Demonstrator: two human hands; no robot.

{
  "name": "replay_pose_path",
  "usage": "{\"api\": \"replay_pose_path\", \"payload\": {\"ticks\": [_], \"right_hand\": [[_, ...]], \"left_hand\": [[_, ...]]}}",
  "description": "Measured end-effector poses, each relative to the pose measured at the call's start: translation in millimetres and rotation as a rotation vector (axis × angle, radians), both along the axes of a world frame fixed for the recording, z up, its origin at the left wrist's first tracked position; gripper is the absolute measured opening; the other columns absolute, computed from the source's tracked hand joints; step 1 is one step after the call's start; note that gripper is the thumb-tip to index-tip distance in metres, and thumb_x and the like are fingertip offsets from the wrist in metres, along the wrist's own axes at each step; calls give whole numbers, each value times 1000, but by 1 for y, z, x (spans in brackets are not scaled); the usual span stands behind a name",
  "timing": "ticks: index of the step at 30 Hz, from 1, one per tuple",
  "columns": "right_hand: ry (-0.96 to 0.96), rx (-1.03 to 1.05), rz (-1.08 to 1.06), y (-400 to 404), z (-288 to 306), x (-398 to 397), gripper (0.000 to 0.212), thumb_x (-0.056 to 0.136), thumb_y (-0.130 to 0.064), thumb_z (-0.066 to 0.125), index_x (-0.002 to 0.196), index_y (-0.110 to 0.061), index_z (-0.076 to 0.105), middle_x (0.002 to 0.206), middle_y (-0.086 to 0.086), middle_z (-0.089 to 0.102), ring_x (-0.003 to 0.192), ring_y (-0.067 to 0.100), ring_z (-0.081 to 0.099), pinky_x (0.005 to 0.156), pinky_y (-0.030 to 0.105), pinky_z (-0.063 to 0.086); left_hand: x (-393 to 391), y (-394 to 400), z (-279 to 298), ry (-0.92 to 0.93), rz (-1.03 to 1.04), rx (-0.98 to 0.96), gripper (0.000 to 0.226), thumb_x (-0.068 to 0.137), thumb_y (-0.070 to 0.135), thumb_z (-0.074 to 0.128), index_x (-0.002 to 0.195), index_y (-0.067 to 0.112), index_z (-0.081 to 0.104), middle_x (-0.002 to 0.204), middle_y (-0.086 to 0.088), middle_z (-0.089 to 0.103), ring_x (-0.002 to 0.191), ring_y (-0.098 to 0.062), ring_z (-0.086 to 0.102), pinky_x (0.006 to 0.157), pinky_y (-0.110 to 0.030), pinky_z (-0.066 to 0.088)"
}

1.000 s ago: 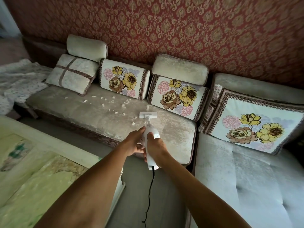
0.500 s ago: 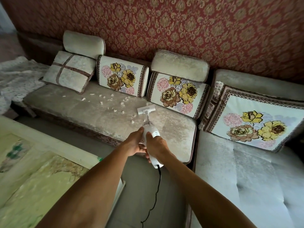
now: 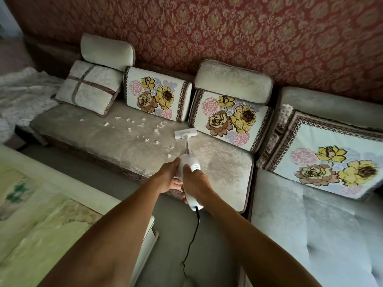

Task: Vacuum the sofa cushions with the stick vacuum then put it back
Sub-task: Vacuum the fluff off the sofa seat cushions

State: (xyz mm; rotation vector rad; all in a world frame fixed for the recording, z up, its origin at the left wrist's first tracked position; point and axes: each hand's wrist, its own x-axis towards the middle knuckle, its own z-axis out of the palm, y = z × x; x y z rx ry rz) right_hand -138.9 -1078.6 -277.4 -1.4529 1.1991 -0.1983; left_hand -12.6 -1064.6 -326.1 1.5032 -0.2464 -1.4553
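Both my hands grip a white stick vacuum [image 3: 189, 162]. My left hand [image 3: 170, 179] wraps its body from the left, and my right hand [image 3: 195, 183] holds the handle from above. Its flat white nozzle [image 3: 185, 133] rests on the beige seat cushion [image 3: 217, 162], close to the floral back cushions. Several white scraps [image 3: 143, 131] lie scattered on the seat to the left of the nozzle. A black cord [image 3: 191, 241] hangs from the handle down to the floor.
Floral cushions [image 3: 234, 119] and plain bolsters line the red patterned wall. A second sofa section [image 3: 310, 224] runs along the right. A pale low table [image 3: 41, 214] stands at lower left, with a strip of grey floor between it and the sofa.
The nozzle has slid away from me across the seat, toward the back cushions and slightly left, with both hands following.
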Motion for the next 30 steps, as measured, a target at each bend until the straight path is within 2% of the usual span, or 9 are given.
{"api": "replay_pose_path", "payload": {"ticks": [6,11,13,16,20,23,25,30], "right_hand": [[-63,81,-27,-42,-1,21,40,102,-46,40,98,-8,52,74,7,57,59,21,55,54,29,49],[-95,108,-28,-68,1,32,39,103,-45,40,102,-8,50,82,8,56,61,19,51,56,28,47],[-106,112,-13,-73,0,34,39,103,-45,39,102,-8,49,88,12,56,62,19,50,59,29,47],[-126,137,-11,-73,3,34,37,106,-41,37,97,-7,49,76,7,54,58,19,50,55,28,46],[-55,183,-112,-70,7,33,46,103,-44,35,107,-3,57,82,17,65,55,26,60,51,29,51],[-39,216,-145,-56,9,27,45,101,-44,36,105,-4,57,75,15,63,50,26,59,48,29,50],[-42,229,-163,-44,10,22,44,100,-44,37,103,-6,57,74,15,63,51,26,59,49,29,51],[-84,218,-208,-1,11,11,43,100,-44,38,93,-7,58,68,15,62,49,27,58,47,29,49]], "left_hand": [[19,-37,5,-20,30,-5,59,101,49,46,137,2,50,142,-28,50,117,-46,56,105,-58,42],[27,-61,12,-72,31,-24,50,102,47,44,127,5,56,138,-27,53,92,-36,61,80,-44,50],[29,-66,11,-79,30,-18,49,102,46,45,127,6,55,138,-26,53,99,-39,60,81,-45,50],[31,-67,12,-77,45,13,49,101,46,48,126,5,55,137,-25,54,105,-40,59,84,-47,50],[27,-62,10,-79,49,25,57,97,51,52,131,5,56,136,-23,57,110,-41,61,86,-47,52],[19,-49,13,-80,36,18,59,98,51,50,135,5,53,137,-22,56,115,-43,59,87,-48,51],[13,-38,15,-87,33,24,59,99,51,48,135,4,53,136,-23,57,114,-42,59,83,-47,52],[4,1,17,-97,20,14,56,99,52,48,129,5,58,127,-21,61,106,-39,62,85,-46,53]]}}
